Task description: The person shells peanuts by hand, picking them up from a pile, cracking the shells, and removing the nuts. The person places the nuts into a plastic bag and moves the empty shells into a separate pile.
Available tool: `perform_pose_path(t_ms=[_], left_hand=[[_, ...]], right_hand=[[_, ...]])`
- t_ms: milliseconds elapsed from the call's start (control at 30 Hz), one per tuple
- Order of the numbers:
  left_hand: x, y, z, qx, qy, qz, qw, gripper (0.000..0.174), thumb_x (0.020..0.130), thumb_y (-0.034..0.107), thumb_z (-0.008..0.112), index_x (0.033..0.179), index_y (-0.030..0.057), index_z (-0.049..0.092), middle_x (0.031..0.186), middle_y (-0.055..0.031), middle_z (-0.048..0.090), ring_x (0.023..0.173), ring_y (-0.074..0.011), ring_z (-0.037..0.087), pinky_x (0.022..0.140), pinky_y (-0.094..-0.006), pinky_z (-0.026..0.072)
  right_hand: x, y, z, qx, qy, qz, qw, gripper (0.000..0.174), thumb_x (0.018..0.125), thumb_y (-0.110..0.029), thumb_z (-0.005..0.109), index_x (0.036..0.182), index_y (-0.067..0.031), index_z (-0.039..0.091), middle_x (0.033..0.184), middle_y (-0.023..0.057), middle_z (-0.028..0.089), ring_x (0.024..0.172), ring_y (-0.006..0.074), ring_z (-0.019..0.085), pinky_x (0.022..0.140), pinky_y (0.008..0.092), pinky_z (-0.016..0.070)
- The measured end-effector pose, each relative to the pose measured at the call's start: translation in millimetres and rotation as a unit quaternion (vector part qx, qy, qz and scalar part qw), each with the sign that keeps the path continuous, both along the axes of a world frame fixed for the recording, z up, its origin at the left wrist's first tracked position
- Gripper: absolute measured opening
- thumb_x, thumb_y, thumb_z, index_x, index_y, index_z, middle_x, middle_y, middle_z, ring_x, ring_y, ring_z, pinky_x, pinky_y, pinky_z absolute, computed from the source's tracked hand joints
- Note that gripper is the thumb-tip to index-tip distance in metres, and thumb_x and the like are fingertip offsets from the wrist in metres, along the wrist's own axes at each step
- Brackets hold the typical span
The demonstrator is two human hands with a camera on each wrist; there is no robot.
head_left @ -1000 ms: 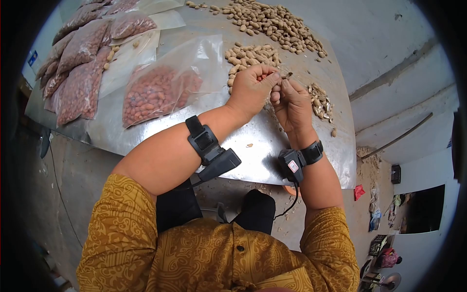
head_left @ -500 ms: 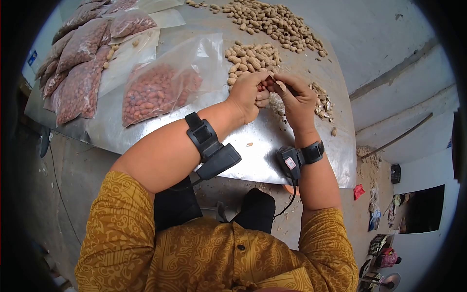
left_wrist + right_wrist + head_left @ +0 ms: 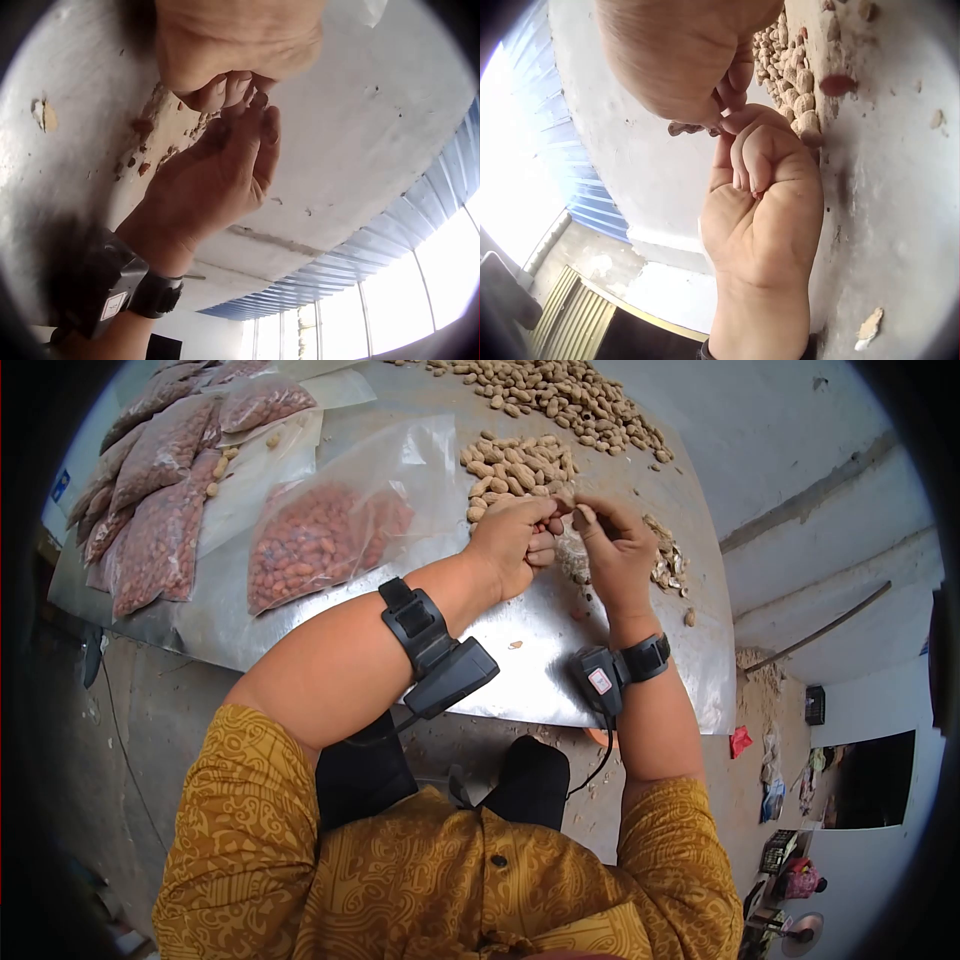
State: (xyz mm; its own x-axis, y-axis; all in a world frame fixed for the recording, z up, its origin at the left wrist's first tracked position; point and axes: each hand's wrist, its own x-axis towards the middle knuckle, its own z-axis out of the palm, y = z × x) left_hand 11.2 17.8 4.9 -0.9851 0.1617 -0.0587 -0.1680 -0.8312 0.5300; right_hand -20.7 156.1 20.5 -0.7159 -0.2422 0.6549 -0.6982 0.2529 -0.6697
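My left hand (image 3: 508, 548) is curled, with reddish peanut kernels (image 3: 555, 523) showing at its fingers. A speck of red also shows at its curled fingertips in the right wrist view. Close against it, my right hand (image 3: 622, 558) pinches a brown piece of peanut shell (image 3: 684, 129) between thumb and fingers. Both hands meet above the metal table, just in front of a small heap of unshelled peanuts (image 3: 515, 468). A blurred reddish bit (image 3: 838, 84) appears below the hands in the right wrist view. Palms and knuckles hide much of what the fingers hold.
A clear bag of red kernels (image 3: 320, 545) lies left of my hands on the metal table (image 3: 490, 685). Filled bags (image 3: 160, 455) are stacked farther left. A larger peanut heap (image 3: 570, 400) spreads behind, and broken shells (image 3: 668, 565) lie to the right.
The hands separated slightly from their earlier close contact, my right hand shifting right. The left hand turned so its curled fingers show. A blurred reddish bit now appears beneath the hands.
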Motion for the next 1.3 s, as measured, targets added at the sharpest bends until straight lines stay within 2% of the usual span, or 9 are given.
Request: perform_pose_path(t_ms=[167, 267, 367, 533, 633, 733, 833, 1000, 1300], left_hand=[[1, -2, 2, -0.033, 0.014, 0.031, 0.999, 0.014, 0.089, 0.013, 0.05, 0.082, 0.0012, 0.052, 0.069, -0.0014, 0.046, 0.046, -0.0047, 0.032, 0.039, -0.0181, 0.0255], [-1, 0, -1, -0.042, 0.012, 0.041, 0.998, 0.02, 0.09, 0.019, 0.051, 0.08, 0.002, 0.051, 0.067, -0.002, 0.044, 0.046, -0.0066, 0.032, 0.039, -0.0191, 0.0261], [-1, -1, -2, -0.043, 0.031, 0.037, 0.998, 0.021, 0.09, 0.021, 0.05, 0.08, 0.0019, 0.051, 0.068, -0.0023, 0.044, 0.046, -0.0069, 0.032, 0.039, -0.0197, 0.0258], [-1, -3, -3, -0.05, 0.032, 0.046, 0.997, 0.023, 0.09, 0.023, 0.052, 0.082, 0.0011, 0.05, 0.068, -0.0031, 0.044, 0.049, -0.0081, 0.032, 0.04, -0.0204, 0.0252], [0, -6, -2, -0.045, 0.031, 0.047, 0.997, 0.023, 0.09, 0.023, 0.052, 0.082, 0.001, 0.05, 0.068, -0.003, 0.044, 0.049, -0.0082, 0.032, 0.04, -0.0205, 0.0252], [-1, -7, -2, -0.034, 0.022, 0.043, 0.998, 0.024, 0.09, 0.024, 0.051, 0.082, 0.0016, 0.05, 0.068, -0.0029, 0.044, 0.047, -0.0079, 0.031, 0.04, -0.0203, 0.0245], [-2, -5, -4, -0.007, 0.022, 0.007, 1.0, 0.024, 0.09, 0.025, 0.052, 0.081, 0.0029, 0.05, 0.067, -0.0028, 0.044, 0.044, -0.007, 0.029, 0.039, -0.02, 0.0232], [-2, -7, -5, -0.021, -0.002, -0.083, 0.996, 0.028, 0.089, 0.03, 0.052, 0.082, 0.0025, 0.053, 0.064, -0.0023, 0.048, 0.039, -0.0046, 0.029, 0.037, -0.0182, 0.0231], [9, 1, -1, -0.023, -0.017, -0.265, 0.964, 0.045, 0.091, 0.045, 0.039, 0.08, 0.0039, 0.054, 0.068, -0.0055, 0.051, 0.038, -0.0024, 0.03, 0.033, -0.0148, 0.0221]], right_hand=[[-28, 40, 17, 0.114, 0.145, -0.25, 0.95, 0.022, 0.072, -0.005, 0.06, 0.093, -0.0086, 0.066, 0.077, 0.0066, 0.06, 0.068, 0.0163, 0.058, 0.067, 0.0292, 0.0466], [-23, 53, 27, 0.103, 0.155, -0.309, 0.933, 0.03, 0.067, -0.004, 0.057, 0.095, -0.0088, 0.065, 0.078, 0.0082, 0.059, 0.073, 0.0199, 0.058, 0.071, 0.031, 0.0458], [-7, 54, 41, 0.114, 0.224, -0.308, 0.917, 0.028, 0.068, -0.004, 0.058, 0.094, -0.0078, 0.065, 0.081, 0.0077, 0.059, 0.074, 0.0186, 0.057, 0.07, 0.0301, 0.0454], [-2, 39, 47, 0.017, 0.209, -0.233, 0.95, 0.018, 0.072, -0.009, 0.061, 0.09, -0.006, 0.066, 0.072, 0.0048, 0.06, 0.052, 0.012, 0.053, 0.057, 0.0237, 0.0439], [9, 54, 54, 0.055, 0.011, -0.155, 0.986, 0.016, 0.074, -0.012, 0.062, 0.087, -0.0035, 0.066, 0.068, 0.0046, 0.06, 0.054, 0.0083, 0.052, 0.056, 0.0233, 0.0441], [52, 63, 65, 0.193, -0.242, -0.02, 0.951, 0.016, 0.078, -0.013, 0.064, 0.086, 0.0006, 0.063, 0.067, 0.0001, 0.057, 0.058, 0.0062, 0.051, 0.053, 0.0192, 0.0399], [88, 62, 43, 0.386, -0.195, -0.02, 0.902, 0.017, 0.069, -0.01, 0.068, 0.082, -0.0003, 0.063, 0.069, 0.0067, 0.06, 0.062, 0.0138, 0.055, 0.059, 0.0266, 0.0453], [92, 66, 16, 0.34, -0.217, -0.03, 0.915, 0.01, 0.07, -0.005, 0.062, 0.078, 0.0014, 0.063, 0.069, 0.007, 0.06, 0.061, 0.0133, 0.056, 0.057, 0.0259, 0.0452], [62, 7, 64, 0.159, -0.207, -0.018, 0.965, 0.014, 0.076, -0.011, 0.062, 0.083, 0.0015, 0.062, 0.065, 0.0037, 0.059, 0.056, 0.0085, 0.055, 0.051, 0.0218, 0.044]])
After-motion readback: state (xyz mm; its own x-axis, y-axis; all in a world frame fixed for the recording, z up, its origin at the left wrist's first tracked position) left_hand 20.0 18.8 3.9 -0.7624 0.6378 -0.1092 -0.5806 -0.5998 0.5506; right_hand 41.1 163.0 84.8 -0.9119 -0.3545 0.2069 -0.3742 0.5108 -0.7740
